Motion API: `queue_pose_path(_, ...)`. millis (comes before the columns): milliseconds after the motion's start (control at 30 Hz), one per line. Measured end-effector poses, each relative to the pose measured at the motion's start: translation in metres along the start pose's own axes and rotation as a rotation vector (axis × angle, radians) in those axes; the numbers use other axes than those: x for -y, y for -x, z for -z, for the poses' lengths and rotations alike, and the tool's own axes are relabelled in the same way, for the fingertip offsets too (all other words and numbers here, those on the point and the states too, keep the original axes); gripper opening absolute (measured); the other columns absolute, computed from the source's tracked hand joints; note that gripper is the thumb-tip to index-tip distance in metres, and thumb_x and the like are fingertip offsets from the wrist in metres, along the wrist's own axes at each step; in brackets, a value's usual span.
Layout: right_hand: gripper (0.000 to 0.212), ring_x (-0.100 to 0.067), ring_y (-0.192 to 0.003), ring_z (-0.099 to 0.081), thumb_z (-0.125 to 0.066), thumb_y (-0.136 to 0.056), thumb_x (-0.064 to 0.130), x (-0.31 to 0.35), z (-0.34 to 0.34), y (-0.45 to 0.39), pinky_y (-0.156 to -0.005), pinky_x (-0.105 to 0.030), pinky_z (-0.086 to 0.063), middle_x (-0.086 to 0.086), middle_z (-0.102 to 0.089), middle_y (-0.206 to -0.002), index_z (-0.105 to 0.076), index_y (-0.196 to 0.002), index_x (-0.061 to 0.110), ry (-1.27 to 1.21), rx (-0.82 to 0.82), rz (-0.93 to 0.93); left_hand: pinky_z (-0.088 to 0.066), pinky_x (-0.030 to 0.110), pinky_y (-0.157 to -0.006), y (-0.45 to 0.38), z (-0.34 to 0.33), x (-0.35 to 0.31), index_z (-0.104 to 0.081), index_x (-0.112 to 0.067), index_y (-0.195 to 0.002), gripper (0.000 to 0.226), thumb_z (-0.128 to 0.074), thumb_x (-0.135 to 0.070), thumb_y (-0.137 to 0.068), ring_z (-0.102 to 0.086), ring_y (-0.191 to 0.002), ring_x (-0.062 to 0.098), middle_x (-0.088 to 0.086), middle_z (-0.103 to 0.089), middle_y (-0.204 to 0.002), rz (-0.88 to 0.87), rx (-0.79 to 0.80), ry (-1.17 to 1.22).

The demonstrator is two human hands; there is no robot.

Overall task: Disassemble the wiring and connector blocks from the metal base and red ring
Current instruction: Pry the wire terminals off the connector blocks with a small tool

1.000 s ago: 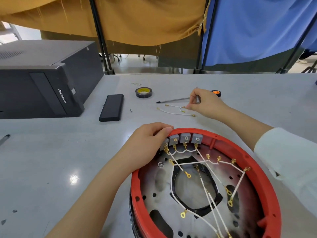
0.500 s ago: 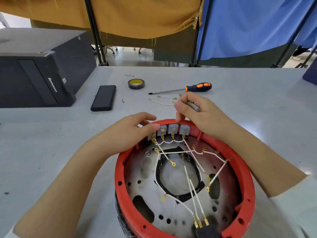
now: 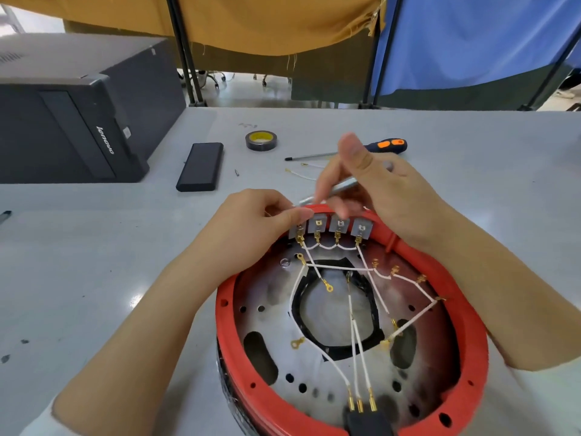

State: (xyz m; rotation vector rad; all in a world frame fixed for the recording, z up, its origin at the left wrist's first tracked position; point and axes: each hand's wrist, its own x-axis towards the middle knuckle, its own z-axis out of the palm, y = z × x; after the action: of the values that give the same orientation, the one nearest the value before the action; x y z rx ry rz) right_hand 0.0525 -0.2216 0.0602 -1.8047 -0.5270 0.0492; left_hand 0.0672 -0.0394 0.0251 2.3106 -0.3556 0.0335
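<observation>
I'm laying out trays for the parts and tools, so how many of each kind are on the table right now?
Grey connector blocks on the red ring: 4
Orange-handled screwdriver: 1
Slim metal tool in the right hand: 1
Tape roll: 1
Black slab: 1
Computer case: 1
Total: 9
</observation>
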Motion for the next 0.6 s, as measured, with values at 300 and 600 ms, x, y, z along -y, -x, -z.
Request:
queue_pose_path(300, 0.031, -0.012, -0.033, -0.036, -0.062, -0.086, 0.036, -0.018, 0.003, 0.005, -0.037, -0.017, -0.029, -0.004, -0.054, -0.049, -0.049, -0.069, 0.014, -0.004, 0.015, -0.078, -0.039, 0.012, -0.055, -0.001, -0.002, 0.0, -0.068, -0.026, -0.079, 0.031, -0.057, -0.055, -0.084, -0.051, -0.058, -0.002, -0.011, -0.062, -0.065, 0.038, 0.033, 0.039)
queue_pose_path(600, 0.033, -0.014, -0.031, -0.039, -0.063, -0.089, 0.032, -0.02, 0.006, 0.003, -0.034, -0.014, -0.028, -0.005, -0.056, -0.049, -0.047, -0.065, 0.016, -0.021, -0.081, -0.086, -0.049, 0.032, -0.074, 0.001, -0.001, -0.003, -0.069, -0.026, -0.082, 0.035, -0.054, -0.058, -0.083, -0.061, -0.074, 0.011, -0.004, -0.068, -0.079, 0.065, 0.048, 0.033)
